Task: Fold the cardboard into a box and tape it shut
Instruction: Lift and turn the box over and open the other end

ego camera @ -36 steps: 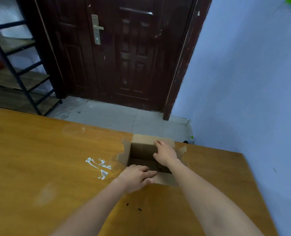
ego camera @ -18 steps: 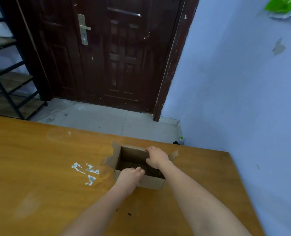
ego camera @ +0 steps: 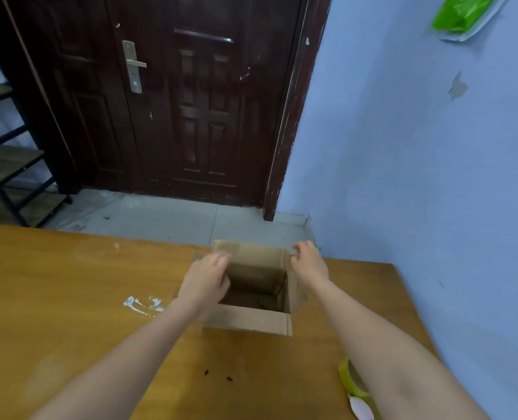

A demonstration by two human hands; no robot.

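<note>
Head view: cardboard box (ego camera: 253,301), far right of table (ego camera: 70,298), open-topped. Both hands have left its interior; left hand (ego camera: 206,283) and right hand (ego camera: 309,262), fingers apparently loosely curled, now at side flaps. Closing begins.

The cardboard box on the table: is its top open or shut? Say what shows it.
Open. The cardboard box shows its dark inside, and its far flap stands up.

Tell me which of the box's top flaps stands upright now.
The far flap of the cardboard box, on the door side, stands upright between both hands. The near flap is folded down outward instead.
</note>
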